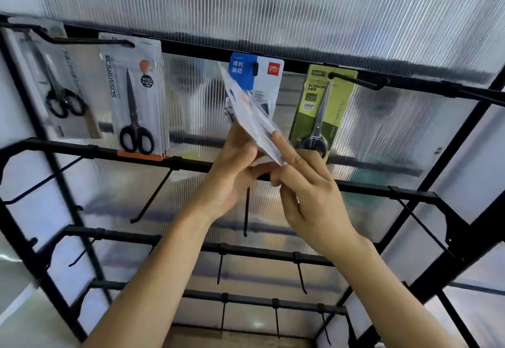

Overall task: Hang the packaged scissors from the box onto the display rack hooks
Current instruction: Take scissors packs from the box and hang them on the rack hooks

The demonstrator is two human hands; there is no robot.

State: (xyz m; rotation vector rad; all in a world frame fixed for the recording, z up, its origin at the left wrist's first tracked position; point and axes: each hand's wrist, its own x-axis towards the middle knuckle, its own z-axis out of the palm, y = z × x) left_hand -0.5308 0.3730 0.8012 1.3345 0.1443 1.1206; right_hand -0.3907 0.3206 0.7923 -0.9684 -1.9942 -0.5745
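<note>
- Black metal bars form the display rack (191,163), which stands in front of a ribbed translucent panel (273,6).
- Both hands hold the white pack of scissors (254,120) up at the top row, near the middle of the rack, tilted with its upper end leaning left.
- The left hand (232,172) grips the pack's lower left edge with its fingers curled round it.
- The right hand (308,192) pinches the pack's lower right corner, with the forefinger lying along the edge and the other fingers folded beneath.
- The pack's upper end reaches the blue-and-white pack (269,79) already hanging on the middle hook. Motion blur hides whether the held pack is on that hook.
- Just to the right hangs a green pack (328,101) on its own long hook (358,81), with the scissor handles partly behind the right hand.
- To the left, well apart from the hands, hangs a stack of white-and-orange packs (136,96) with black-handled scissors. Farther left hangs a blurred grey pack (62,82).
- Lower hooks (153,197) jut out from the bars below the hands.
</note>
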